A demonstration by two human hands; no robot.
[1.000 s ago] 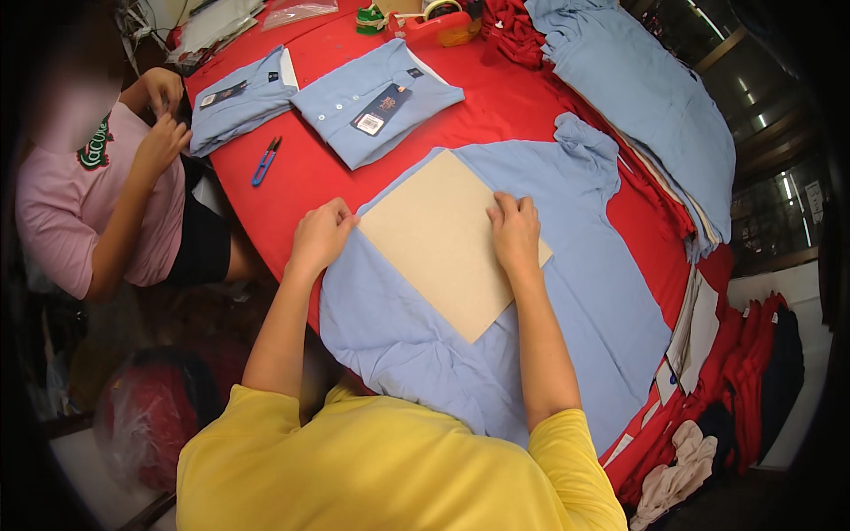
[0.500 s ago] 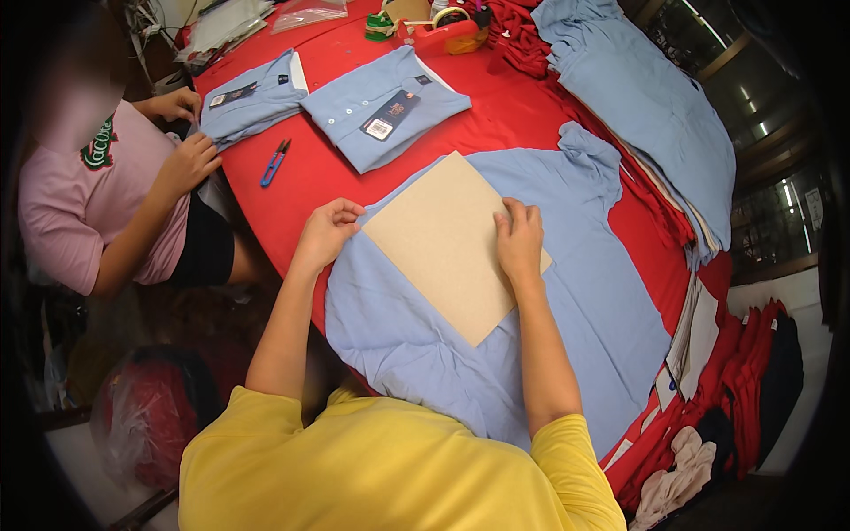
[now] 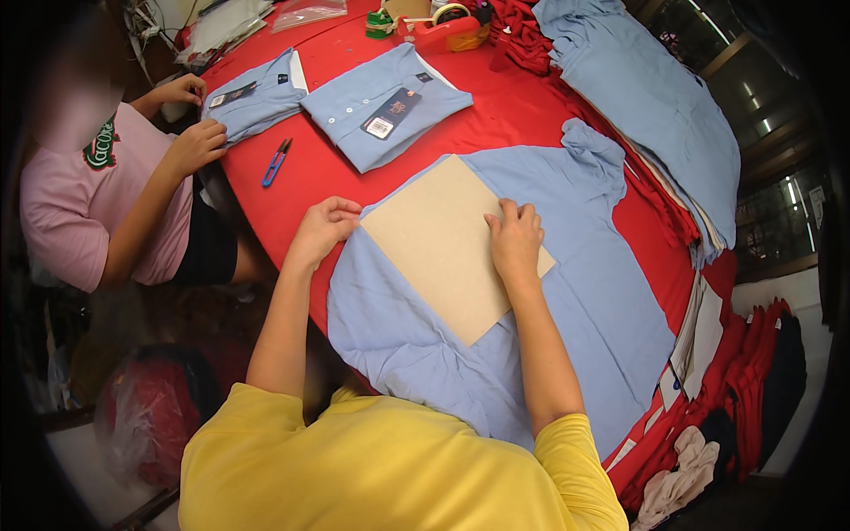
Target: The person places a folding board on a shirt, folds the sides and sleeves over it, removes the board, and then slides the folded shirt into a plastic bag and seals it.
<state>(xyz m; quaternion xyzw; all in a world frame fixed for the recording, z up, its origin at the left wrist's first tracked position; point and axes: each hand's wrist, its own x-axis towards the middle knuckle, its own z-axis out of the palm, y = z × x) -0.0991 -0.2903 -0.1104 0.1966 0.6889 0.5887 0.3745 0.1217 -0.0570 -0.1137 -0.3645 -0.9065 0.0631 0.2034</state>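
red cloth [image 3: 505, 106] covers the table in the head view, with two folded blue shirts [image 3: 367, 93] and blue-handled snips [image 3: 276, 165] toward its far left. before me lies a spread blue shirt [image 3: 593, 292], a beige card [image 3: 447, 248] set cornerwise on top. my left hand [image 3: 323, 232] has thumb and fingertips pinched on the shirt's edge by the card's left corner. my right hand [image 3: 516, 237] rests on the card near its right corner, fingers slightly apart.
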